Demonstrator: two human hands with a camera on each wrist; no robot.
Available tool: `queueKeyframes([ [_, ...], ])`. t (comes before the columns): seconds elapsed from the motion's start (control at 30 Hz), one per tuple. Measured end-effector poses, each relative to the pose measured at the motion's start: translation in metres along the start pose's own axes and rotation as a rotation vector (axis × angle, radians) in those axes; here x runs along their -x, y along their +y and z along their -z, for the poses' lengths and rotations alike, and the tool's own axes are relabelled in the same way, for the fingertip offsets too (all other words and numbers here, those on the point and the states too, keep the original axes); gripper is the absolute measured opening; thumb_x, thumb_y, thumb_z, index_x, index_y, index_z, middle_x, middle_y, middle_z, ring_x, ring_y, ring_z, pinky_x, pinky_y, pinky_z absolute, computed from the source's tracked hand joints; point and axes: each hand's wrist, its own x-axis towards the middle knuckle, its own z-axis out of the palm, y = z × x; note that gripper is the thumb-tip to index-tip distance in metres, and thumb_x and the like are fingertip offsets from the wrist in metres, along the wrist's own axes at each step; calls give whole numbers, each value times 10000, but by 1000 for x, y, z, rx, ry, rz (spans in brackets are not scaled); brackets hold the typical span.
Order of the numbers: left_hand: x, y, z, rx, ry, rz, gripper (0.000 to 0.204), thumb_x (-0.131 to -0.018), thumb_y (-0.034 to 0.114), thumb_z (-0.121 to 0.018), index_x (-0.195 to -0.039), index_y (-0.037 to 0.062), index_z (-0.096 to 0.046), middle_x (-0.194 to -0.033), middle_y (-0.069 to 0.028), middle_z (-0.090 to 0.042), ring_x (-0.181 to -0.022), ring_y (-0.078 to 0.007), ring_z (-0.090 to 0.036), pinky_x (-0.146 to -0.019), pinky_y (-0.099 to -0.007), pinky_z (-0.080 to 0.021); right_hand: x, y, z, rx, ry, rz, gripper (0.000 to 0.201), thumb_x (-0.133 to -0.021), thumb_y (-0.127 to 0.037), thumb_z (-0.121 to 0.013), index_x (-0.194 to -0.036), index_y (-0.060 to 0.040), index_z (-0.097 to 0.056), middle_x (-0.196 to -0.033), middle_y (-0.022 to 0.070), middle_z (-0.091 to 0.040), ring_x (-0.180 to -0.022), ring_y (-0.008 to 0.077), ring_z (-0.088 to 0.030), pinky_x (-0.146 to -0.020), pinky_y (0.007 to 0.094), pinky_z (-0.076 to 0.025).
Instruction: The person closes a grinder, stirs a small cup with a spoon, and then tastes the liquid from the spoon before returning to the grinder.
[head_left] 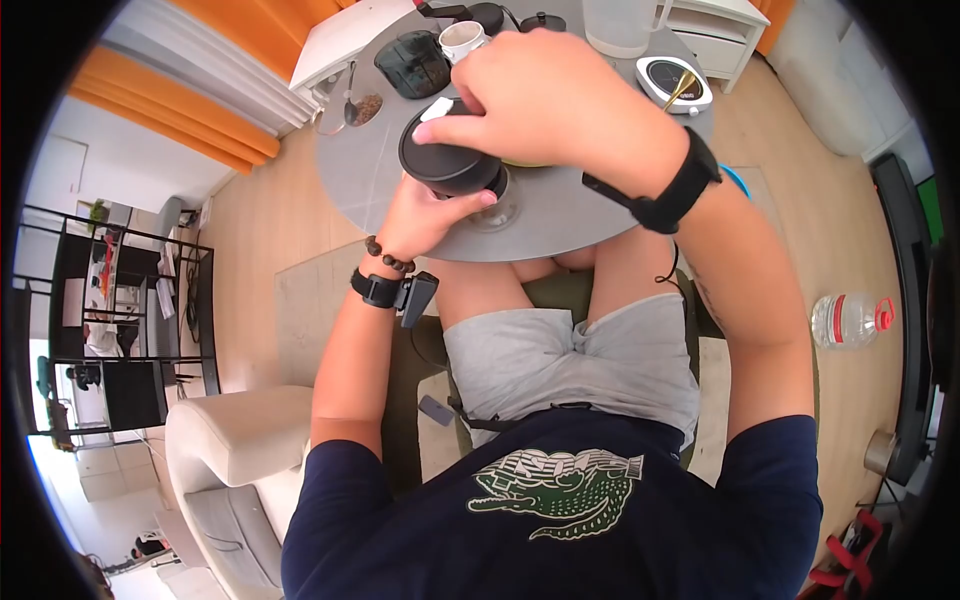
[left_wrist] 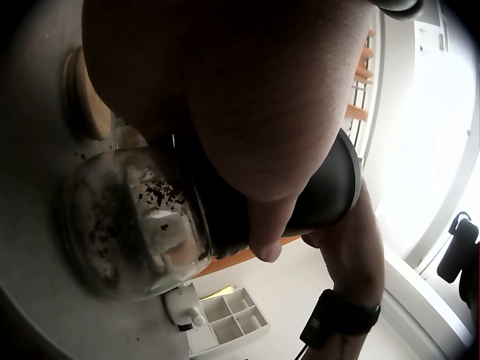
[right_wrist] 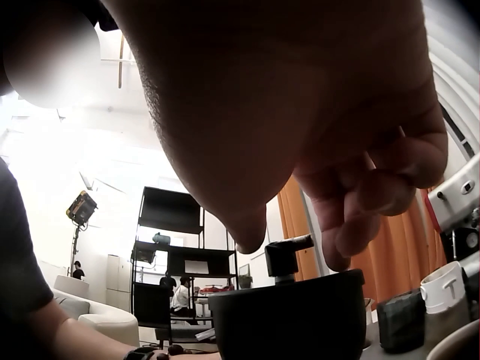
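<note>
The left hand grips the black body of a grinder-like device from the side, above the table's near edge. Beneath that body is a clear glass jar, with dark specks inside. Over the wide black top is the right hand, thumb and fingers loosely bent on either side of a short black shaft piece. Gaps show between these fingers and the shaft in the right wrist view. Contact with the rim cannot be told.
On the round grey table stand a dark ribbed container, a white cup, a clear pitcher and a white scale. Brown grains lie at the left. A water bottle is on the floor.
</note>
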Motion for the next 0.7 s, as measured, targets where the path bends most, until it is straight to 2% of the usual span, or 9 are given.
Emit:
queueKeyframes([
  [0.03,0,0,1,-1,4,-5,760,-872,90,-953,-1509,11,-546,-1423,-89,-687,-1324,-187,-650,-1137,-390,-540,0,-4,-6,3,2,5,613,-947,-597,-738,-865,3,-836,-871,211,-792,-782,369,-783,-718,462,-638],
  [0.13,-1,-3,3,10,-7,14,778,-867,74,-949,-1521,17,-533,-1417,-84,-689,-1331,-193,-651,-1135,-398,-543,-2,-19,-13,64,82,-56,513,-946,-545,-764,-829,-52,-844,-719,130,-764,-696,331,-771,-631,435,-612],
  [0.27,-1,-5,7,12,-26,11,763,-872,67,-942,-1519,25,-540,-1402,-72,-701,-1322,-192,-661,-1127,-397,-548,-5,-31,-21,115,108,-58,421,-946,-443,-763,-803,-53,-832,-724,133,-767,-707,324,-779,-614,422,-602],
  [0.33,-1,-3,7,0,-16,17,744,-881,64,-936,-1516,30,-550,-1398,-67,-708,-1314,-188,-667,-1119,-390,-552,-7,-30,-25,80,152,-21,342,-932,-341,-745,-768,-48,-814,-730,141,-769,-704,333,-778,-616,449,-606],
  [0.47,-1,-5,8,31,-38,31,738,-884,62,-933,-1514,30,-551,-1402,-70,-706,-1310,-185,-668,-1116,-383,-553,-10,-20,-27,-18,96,24,296,-925,-264,-716,-773,-25,-801,-767,165,-776,-738,359,-780,-658,476,-622],
  [0.53,-1,-5,8,12,-44,5,741,-882,65,-935,-1516,30,-551,-1410,-72,-701,-1312,-186,-666,-1116,-382,-552,-15,-11,-35,-111,44,175,283,-960,-248,-693,-915,11,-798,-852,199,-789,-804,396,-779,-747,501,-635],
  [0.57,-1,-6,8,13,-40,2,741,-882,65,-935,-1516,30,-551,-1410,-72,-701,-1312,-186,-666,-1116,-382,-552,-17,-5,-35,-109,43,179,283,-960,-248,-693,-915,11,-798,-852,199,-789,-804,396,-779,-747,501,-635],
  [0.63,-1,-7,8,-10,-36,13,764,-878,78,-940,-1526,33,-540,-1429,-76,-690,-1316,-188,-663,-1116,-384,-551,-21,4,-31,-226,-107,304,296,-1057,-250,-617,-1187,-8,-727,-1011,203,-752,-1023,414,-745,-919,493,-592],
  [0.7,-1,-5,7,-4,-24,-6,776,-877,87,-941,-1534,34,-533,-1437,-76,-685,-1326,-187,-656,-1119,-384,-547,-21,11,-31,-295,-99,309,319,-1053,-270,-629,-1237,-28,-721,-1022,203,-757,-1026,408,-746,-914,501,-590],
])
